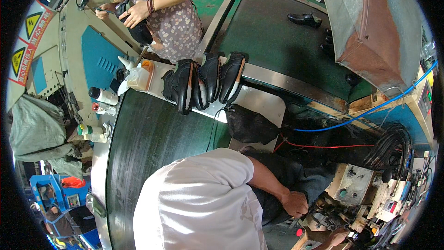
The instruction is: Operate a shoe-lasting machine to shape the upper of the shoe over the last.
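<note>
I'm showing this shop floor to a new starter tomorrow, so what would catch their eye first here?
Probably the row of black shoes standing on edge along the white ledge between the two dark belts, mid-frame. Next, the person's right hand down at the cluttered machine in the lower right; whether it grips anything there is unclear, and the left hand is not visible. At the top left, a co-worker in a flowered apron holds another black shoe.

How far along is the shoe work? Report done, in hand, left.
Done, apparently: a black shoe lies on the green belt. In hand: a co-worker's hand holds another shoe; the person's hand is down at the machine. Left: several stacked shoes wait on the ledge.
</note>
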`<action>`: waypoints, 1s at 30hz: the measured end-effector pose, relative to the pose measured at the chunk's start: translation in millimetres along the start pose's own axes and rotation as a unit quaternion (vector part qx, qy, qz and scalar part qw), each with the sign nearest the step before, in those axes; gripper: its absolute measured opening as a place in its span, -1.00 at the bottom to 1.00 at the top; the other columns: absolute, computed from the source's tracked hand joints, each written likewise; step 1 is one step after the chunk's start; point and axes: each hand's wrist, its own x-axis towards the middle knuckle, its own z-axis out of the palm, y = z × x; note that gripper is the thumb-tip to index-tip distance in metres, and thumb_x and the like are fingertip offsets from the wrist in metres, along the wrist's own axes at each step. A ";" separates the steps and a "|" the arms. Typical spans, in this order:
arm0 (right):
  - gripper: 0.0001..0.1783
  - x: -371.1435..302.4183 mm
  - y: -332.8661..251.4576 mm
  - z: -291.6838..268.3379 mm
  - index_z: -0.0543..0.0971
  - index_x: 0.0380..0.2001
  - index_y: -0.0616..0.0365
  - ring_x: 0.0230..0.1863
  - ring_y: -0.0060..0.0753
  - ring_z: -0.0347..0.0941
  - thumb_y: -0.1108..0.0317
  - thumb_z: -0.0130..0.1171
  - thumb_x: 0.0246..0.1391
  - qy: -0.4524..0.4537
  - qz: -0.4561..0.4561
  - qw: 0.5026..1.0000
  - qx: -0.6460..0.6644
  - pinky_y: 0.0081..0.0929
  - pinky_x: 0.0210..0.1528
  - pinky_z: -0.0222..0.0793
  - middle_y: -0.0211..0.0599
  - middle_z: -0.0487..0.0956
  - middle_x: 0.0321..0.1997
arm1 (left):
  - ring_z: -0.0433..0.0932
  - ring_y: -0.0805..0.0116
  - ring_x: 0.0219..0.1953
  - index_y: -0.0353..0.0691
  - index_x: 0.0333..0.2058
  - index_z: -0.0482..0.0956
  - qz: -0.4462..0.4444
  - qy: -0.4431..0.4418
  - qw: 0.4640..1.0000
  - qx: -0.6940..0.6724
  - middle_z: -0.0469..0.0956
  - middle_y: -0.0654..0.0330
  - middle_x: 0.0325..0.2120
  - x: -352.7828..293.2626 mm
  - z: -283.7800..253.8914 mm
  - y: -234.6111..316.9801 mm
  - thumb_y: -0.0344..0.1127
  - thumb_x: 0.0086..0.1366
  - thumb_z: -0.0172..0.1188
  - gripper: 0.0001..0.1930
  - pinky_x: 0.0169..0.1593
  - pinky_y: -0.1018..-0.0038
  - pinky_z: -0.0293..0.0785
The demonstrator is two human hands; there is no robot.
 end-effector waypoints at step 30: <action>-0.39 4.9 -22.2 0.2 0.43 0.17 0.33 -0.26 0.19 0.60 -0.04 0.07 0.38 0.072 -0.125 0.985 0.091 0.07 -0.27 0.54 0.09 0.64 -0.11 | 0.60 -0.07 -0.43 -0.18 -0.57 0.47 -0.025 -0.022 0.999 0.003 0.53 0.03 -0.53 -2.4 -2.6 -1.4 -0.20 0.21 0.20 -0.75 -0.35 0.03 0.53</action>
